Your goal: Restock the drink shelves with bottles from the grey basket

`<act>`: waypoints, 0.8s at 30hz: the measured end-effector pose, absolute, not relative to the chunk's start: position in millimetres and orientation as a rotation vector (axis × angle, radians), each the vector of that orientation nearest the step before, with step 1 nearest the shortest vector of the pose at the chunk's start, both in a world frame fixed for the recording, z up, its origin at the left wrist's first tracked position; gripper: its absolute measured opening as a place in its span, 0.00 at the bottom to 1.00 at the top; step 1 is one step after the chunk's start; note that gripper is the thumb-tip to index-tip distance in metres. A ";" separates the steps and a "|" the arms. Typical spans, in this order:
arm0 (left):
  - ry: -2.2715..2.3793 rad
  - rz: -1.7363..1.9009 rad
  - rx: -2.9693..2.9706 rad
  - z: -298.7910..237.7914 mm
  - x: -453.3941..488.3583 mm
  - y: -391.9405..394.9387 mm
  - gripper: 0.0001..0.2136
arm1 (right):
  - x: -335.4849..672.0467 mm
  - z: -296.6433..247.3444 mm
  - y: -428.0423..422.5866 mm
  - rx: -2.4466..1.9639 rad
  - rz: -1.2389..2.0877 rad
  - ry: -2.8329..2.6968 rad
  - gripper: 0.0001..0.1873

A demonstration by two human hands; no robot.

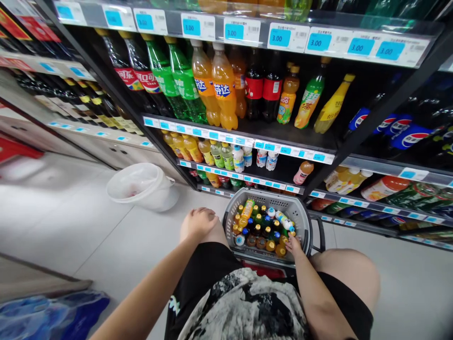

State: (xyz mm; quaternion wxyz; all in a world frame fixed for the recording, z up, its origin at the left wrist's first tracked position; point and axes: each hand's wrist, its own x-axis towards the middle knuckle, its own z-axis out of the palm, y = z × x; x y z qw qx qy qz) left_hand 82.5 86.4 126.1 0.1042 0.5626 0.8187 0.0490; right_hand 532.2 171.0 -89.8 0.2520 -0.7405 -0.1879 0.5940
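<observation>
A grey shopping basket (231, 208) full of small drink bottles stands between my knees, in front of the shelf. My right hand (293, 245) is inside its right edge, with the fingers closed at the top of a gold-capped bottle (292, 233). An orange drink bottle (247, 212) and a white bottle with a blue cap (284, 220) lie on top of the others, which stand upright with caps up. My left hand (201, 223) rests on my left knee, fingers laid over it, holding nothing.
Ahead is a drinks shelf (297, 132) with colas, orange sodas (223, 89) and green bottles. A tilted yellow bottle (334, 104) leans on it. A white bucket (141, 189) stands on the floor to the left. Blue plastic-wrapped goods (53, 314) lie lower left.
</observation>
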 end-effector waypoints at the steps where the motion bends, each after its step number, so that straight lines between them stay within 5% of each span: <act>1: 2.401 0.142 1.666 127.4 85.3 87.8 0.18 | 533.9 -90.2 174.6 -1.989 1.621 -0.491 0.35; 15: 2.358 0.044 1.625 150.6 70.9 97.7 0.17 | 541.1 -91.1 204.7 -1.625 1.810 -0.194 0.14; 24: 2.388 0.059 1.586 136.5 56.1 92.3 0.19 | 538.0 -91.7 230.8 -1.495 1.869 0.025 0.11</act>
